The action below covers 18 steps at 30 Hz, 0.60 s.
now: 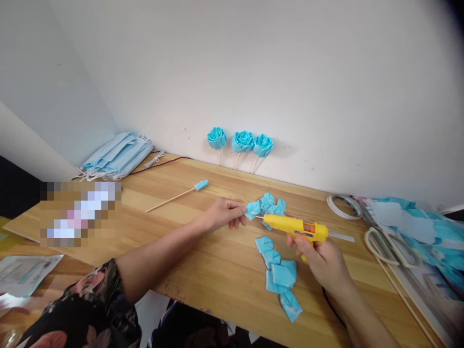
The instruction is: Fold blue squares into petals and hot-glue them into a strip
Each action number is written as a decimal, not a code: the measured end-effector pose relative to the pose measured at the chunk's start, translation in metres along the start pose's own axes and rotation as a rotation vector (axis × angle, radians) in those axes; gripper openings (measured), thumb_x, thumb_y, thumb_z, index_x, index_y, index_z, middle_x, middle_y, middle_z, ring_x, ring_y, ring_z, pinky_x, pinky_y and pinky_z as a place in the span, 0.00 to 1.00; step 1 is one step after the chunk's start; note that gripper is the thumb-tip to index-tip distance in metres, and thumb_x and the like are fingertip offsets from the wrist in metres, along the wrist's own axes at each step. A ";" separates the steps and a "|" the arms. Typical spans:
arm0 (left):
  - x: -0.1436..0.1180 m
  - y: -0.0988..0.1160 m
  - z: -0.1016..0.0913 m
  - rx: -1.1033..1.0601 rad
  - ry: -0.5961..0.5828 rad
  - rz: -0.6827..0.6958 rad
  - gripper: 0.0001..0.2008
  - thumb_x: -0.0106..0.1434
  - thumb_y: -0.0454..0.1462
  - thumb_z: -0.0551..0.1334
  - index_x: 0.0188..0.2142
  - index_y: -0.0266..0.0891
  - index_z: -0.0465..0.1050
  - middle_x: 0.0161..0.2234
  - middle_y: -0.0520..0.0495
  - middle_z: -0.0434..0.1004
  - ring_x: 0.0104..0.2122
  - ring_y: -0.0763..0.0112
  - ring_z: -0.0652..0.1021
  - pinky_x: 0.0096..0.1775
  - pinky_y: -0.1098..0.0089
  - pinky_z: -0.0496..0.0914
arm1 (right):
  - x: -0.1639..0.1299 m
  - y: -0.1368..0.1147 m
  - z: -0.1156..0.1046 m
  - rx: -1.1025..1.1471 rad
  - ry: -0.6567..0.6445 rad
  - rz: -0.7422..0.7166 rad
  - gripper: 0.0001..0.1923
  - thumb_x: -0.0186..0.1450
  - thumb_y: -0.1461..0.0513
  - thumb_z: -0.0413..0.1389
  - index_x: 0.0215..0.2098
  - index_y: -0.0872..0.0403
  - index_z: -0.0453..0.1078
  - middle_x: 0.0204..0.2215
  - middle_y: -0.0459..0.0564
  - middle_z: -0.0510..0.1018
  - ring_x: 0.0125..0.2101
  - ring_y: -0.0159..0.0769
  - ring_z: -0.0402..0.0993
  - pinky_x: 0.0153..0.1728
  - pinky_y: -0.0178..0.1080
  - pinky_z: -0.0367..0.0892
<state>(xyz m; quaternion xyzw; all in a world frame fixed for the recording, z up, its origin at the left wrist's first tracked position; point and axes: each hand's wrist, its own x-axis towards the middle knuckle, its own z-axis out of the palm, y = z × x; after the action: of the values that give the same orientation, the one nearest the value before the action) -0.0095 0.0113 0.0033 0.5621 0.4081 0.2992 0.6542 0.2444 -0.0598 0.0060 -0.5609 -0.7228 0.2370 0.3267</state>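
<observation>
My right hand [319,256] is wrapped round the handle of a yellow hot glue gun [286,224], which has a clear glue stick [340,236] poking out of its back. The gun's metal nozzle points left, at a folded light-blue petal [253,210]. Between its fingertips my left hand [232,214] pinches that petal; whether nozzle and petal touch, I cannot tell. More blue petals [268,202] lie just behind the nozzle. Nearer to me several folded blue pieces [284,274] overlap in a row. A wooden stick with a small rolled blue bud [201,185] lies left of my hands.
Three blue flowers on sticks [242,141] lean against the wall. Face masks [121,154] are piled at the back left. On the right are a roll of tape [344,207], scissors [393,247], wooden sticks [406,299] and blue material [416,222]. A dark cord [331,307] runs below my right hand.
</observation>
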 end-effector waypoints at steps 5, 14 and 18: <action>-0.001 0.002 0.000 0.001 0.004 -0.016 0.13 0.60 0.39 0.59 0.23 0.33 0.73 0.21 0.50 0.73 0.18 0.80 0.69 0.21 0.77 0.64 | 0.001 -0.004 0.000 -0.035 0.019 -0.004 0.20 0.65 0.50 0.46 0.23 0.50 0.71 0.28 0.51 0.80 0.30 0.41 0.75 0.27 0.37 0.67; 0.001 0.000 0.000 -0.012 0.004 -0.018 0.13 0.59 0.41 0.61 0.23 0.33 0.73 0.20 0.50 0.74 0.18 0.80 0.69 0.21 0.77 0.63 | 0.002 -0.007 -0.002 -0.085 0.046 -0.029 0.19 0.64 0.51 0.47 0.21 0.51 0.70 0.25 0.50 0.78 0.23 0.37 0.72 0.25 0.36 0.67; 0.000 0.001 0.000 -0.009 -0.012 -0.004 0.14 0.59 0.41 0.60 0.23 0.33 0.73 0.20 0.51 0.74 0.18 0.80 0.69 0.22 0.77 0.64 | 0.002 -0.009 -0.002 -0.099 0.067 -0.039 0.18 0.63 0.52 0.48 0.21 0.51 0.69 0.22 0.49 0.76 0.21 0.36 0.71 0.23 0.36 0.66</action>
<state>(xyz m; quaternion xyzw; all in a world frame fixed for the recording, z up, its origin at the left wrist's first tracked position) -0.0097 0.0118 0.0041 0.5601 0.4039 0.2965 0.6597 0.2398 -0.0605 0.0146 -0.5698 -0.7332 0.1754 0.3272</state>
